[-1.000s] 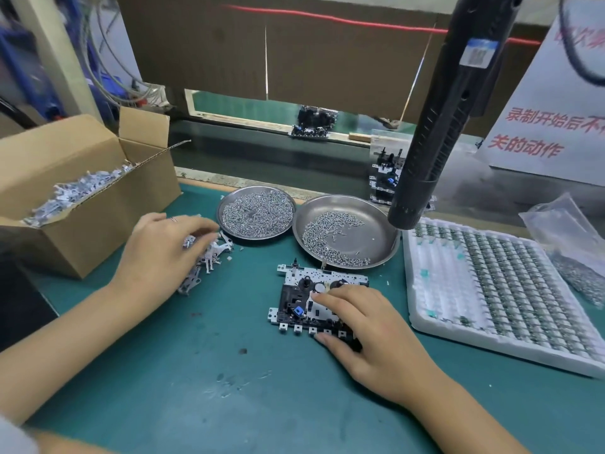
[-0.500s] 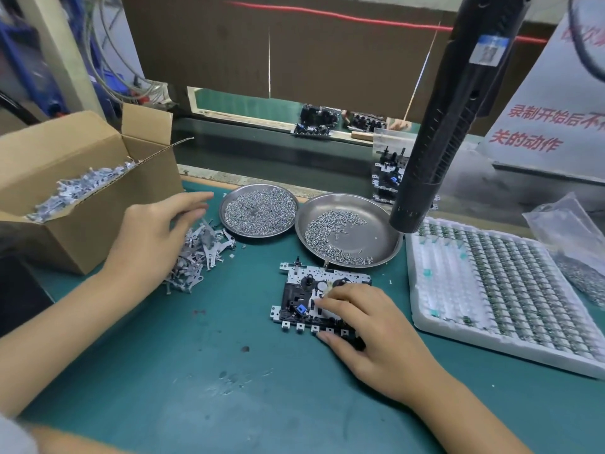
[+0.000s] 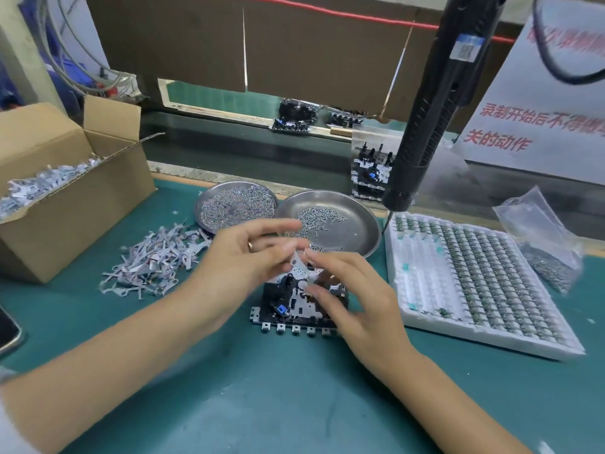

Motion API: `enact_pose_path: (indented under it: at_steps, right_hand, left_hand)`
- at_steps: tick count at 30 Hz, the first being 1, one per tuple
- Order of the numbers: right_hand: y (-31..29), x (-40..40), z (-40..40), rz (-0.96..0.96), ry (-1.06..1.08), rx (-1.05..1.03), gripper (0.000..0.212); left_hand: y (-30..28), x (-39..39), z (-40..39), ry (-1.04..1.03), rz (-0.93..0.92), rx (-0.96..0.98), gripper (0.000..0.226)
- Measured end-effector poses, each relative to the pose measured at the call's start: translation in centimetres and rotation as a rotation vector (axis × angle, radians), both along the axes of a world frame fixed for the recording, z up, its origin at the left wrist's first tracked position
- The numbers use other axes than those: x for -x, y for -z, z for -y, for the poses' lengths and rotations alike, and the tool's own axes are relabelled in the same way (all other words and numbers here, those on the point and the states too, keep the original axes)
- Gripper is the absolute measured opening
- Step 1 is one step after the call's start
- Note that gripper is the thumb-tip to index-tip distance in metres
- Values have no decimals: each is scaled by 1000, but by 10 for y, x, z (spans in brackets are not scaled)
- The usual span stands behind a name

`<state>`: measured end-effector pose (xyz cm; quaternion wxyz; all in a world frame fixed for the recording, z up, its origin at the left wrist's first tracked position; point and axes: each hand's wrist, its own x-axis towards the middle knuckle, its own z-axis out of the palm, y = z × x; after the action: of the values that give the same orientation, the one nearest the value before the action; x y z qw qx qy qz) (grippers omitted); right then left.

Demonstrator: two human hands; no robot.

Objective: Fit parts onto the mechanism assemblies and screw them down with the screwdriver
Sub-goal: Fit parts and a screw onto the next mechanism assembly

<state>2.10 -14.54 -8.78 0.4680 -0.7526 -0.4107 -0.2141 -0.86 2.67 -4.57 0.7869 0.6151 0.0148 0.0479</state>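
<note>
Both hands meet over the work now: the left hand (image 3: 242, 260) pinches a small, flat, pale metal part (image 3: 297, 264) between thumb and fingertips, its fingers blurred, holding it just above the black-and-silver mechanism assembly (image 3: 294, 306) that lies flat on the green table mat (image 3: 262, 404). The right hand (image 3: 357, 299) sits directly opposite, its fingers curled down onto the right half of that assembly, with one fingertip touching the upper edge of the part; whether it actually grips anything, I cannot tell. Just beyond the left hand's fingertips sit two round steel dishes of small screws, the fuller dish (image 3: 237, 206) and, touching it, the sparser one (image 3: 330, 221). Out past the left wrist lies a loose heap of grey metal stampings (image 3: 154, 260), and further that way an open brown cardboard box (image 3: 65, 198) full of the same pieces. Beyond the right hand's knuckles lies a white foam tray (image 3: 474, 280) packed with rows of small components, and above its near corner hangs the black electric screwdriver (image 3: 429, 103), touched by neither hand.
</note>
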Motion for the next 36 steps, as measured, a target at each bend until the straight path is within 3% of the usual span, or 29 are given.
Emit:
enact_pose_path:
  at_steps: [3, 6, 10, 13, 15, 21, 26, 28, 32, 36]
  right_hand:
    - [-5, -7, -6, -16, 4, -103, 22]
    - [-6, -9, -5, -37, 31, -146, 23]
    - [-5, -12, 7, -170, 46, -142, 25]
    - [-1, -14, 16, -251, 76, -34, 20]
    - [0, -14, 18, -245, 87, 63, 23]
    - [0, -8, 17, -234, 73, 132, 27]
    - [1, -5, 13, -348, 100, 75, 21]
    - [1, -4, 13, -374, 114, 70, 23]
    - [0, -3, 12, -328, 110, 125, 16]
    - [-3, -1, 13, -401, 83, 139, 16]
  left_hand:
    - [5, -5, 16, 104, -22, 61, 33]
    - [11, -9, 16, 104, 6, -55, 33]
    - [26, -5, -5, 22, 321, -706, 27]
    - [39, -3, -22, 223, 451, -1088, 61]
    - [45, -5, -24, 247, 491, -1216, 70]
    - [47, -4, -17, 113, 566, -1251, 69]
    - [41, 1, -10, 11, 497, -958, 17]
    - [40, 0, -10, 5, 447, -913, 7]
    - [41, 0, -8, 47, 358, -860, 2]
    - [42, 1, -7, 72, 322, -889, 1]
